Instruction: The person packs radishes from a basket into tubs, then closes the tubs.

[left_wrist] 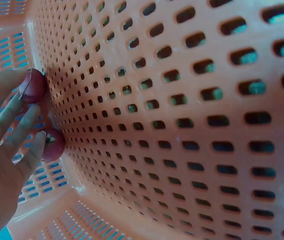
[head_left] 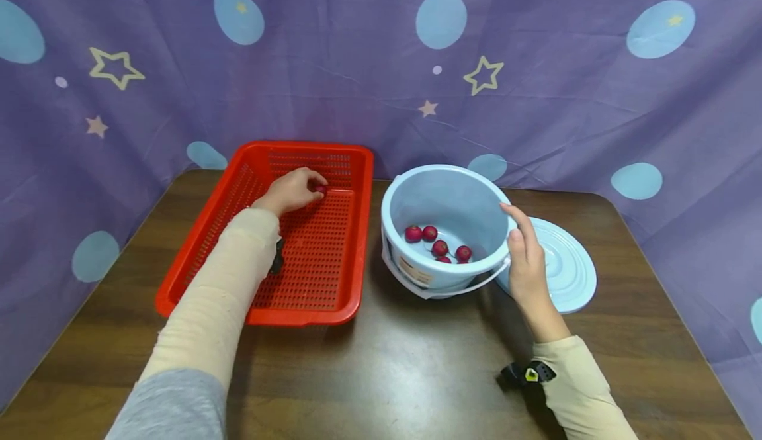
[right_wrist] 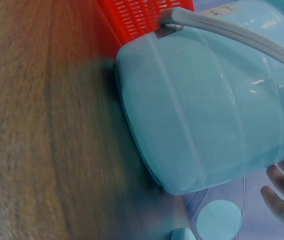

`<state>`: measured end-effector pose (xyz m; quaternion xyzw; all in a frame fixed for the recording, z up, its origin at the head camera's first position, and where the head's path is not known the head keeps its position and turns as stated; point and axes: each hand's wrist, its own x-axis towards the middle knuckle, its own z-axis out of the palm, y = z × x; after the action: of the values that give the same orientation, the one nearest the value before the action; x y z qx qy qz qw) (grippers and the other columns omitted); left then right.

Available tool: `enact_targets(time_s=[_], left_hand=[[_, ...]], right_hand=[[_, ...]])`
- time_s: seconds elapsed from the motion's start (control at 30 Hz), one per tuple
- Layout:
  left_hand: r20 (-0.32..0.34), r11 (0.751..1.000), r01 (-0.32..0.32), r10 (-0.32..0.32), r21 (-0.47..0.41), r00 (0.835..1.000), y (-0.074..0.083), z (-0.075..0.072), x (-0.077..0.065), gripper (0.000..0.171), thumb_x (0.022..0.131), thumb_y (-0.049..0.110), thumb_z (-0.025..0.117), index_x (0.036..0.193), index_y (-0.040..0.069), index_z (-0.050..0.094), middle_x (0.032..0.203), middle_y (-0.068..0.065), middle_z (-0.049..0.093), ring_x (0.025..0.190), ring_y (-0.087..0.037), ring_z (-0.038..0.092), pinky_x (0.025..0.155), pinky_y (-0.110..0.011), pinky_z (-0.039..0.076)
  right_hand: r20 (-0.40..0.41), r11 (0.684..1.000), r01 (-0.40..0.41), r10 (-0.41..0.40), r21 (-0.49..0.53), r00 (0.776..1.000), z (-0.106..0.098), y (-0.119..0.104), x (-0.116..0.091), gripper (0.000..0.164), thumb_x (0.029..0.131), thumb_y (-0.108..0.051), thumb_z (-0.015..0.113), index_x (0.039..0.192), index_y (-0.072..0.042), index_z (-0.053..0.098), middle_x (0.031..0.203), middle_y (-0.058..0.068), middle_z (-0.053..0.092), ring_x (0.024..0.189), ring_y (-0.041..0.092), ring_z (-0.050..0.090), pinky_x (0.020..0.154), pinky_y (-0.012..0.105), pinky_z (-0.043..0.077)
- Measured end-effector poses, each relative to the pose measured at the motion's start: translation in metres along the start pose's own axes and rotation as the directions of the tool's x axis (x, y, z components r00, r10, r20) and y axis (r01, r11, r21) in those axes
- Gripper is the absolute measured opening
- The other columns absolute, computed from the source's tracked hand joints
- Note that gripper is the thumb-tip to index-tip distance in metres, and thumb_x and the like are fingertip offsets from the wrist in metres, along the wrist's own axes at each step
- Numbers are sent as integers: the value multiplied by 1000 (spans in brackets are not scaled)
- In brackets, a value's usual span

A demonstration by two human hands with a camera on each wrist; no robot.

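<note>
My left hand (head_left: pixel 292 192) reaches into the far end of the red basket (head_left: pixel 364 228), pinching a radish (head_left: pixel 321 190) between thumb and finger. In the left wrist view that radish (left_wrist: pixel 34 86) sits at the upper fingertips. A second radish (left_wrist: pixel 52 145) lies beside the lower fingertips, against the basket's corner edge. On the right, my right hand (head_left: pixel 525 261) touches the rim of the light blue bucket (head_left: pixel 452 195) with its fingers extended. Several red radishes (head_left: pixel 439 248) lie on the bucket's bottom. The right wrist view shows fingertips (right_wrist: pixel 274 197) close by the bucket's wall.
The bucket's white handle (head_left: pixel 425 292) hangs down its front. A light blue lid (head_left: pixel 565 268) lies flat on the wooden table (head_left: pixel 381 374), right of the bucket and partly behind the right hand. A purple patterned cloth (head_left: pixel 357 63) hangs behind the table.
</note>
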<state>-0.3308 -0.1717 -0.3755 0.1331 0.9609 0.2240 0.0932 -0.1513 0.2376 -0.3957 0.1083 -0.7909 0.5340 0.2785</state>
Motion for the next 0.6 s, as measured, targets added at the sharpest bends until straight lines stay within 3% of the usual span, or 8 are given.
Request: enact_targets(time_s=[0.2,0.6], left_hand=[[13,999,-35,34,41,999,0,3,2,31,95,9,59,125,4,64,124,-18,50,110,-32,51,94,-49,43],[7,999,2,-2,42,1000,-2,2,1,29,94,14,64,123,11,64,120,-12,62,108,-29,57,93,-50,44]], right_hand=[[1,1000,3,-3,2,1000,-1,1,1,42,103,-14,37,142,-4,51,143,13,52,128,8,43,105,21,31],[7,1000,-9,9,5,1000,-1,-1,1,42,104,-15,37,142,-5,50,143,12,51,125,6,44,104,20,31]])
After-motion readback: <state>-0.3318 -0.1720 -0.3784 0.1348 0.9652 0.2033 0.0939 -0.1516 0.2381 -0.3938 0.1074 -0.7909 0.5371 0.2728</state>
